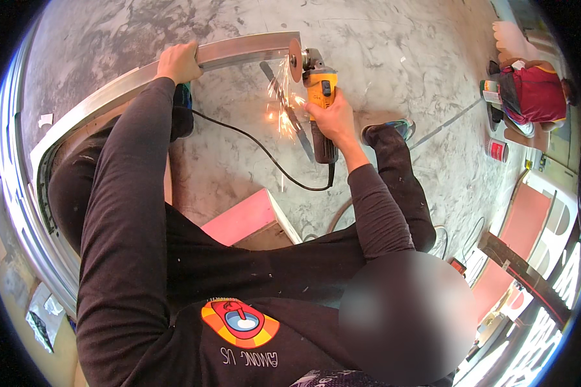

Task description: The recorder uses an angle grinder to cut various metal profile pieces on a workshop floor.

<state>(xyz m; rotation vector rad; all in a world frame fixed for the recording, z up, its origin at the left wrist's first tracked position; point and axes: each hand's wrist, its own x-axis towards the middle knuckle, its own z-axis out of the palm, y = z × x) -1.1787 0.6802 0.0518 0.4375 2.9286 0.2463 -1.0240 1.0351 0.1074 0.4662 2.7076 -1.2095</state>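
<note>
My right hand [332,119] is wrapped round the body of a yellow and black angle grinder [321,87]. Its cutting disc [295,59] stands upright at the right end of a long metal profile [245,49]. Sparks [284,103] spray downward from the disc toward the floor. With fingers closed over the bar, my left hand [179,62] grips the metal profile some way left of that end. The profile runs from the disc down along my left side. From the grinder's lower end a black cord [265,155] loops left across the floor.
A pink-sided box [242,216] stands between my legs. Flat dark strips [303,138] lie on the grey floor [232,97] below the disc. At the far right are a red can [497,149] and a dark red garment or bag [539,93]. More long metal profiles [10,148] line the left edge.
</note>
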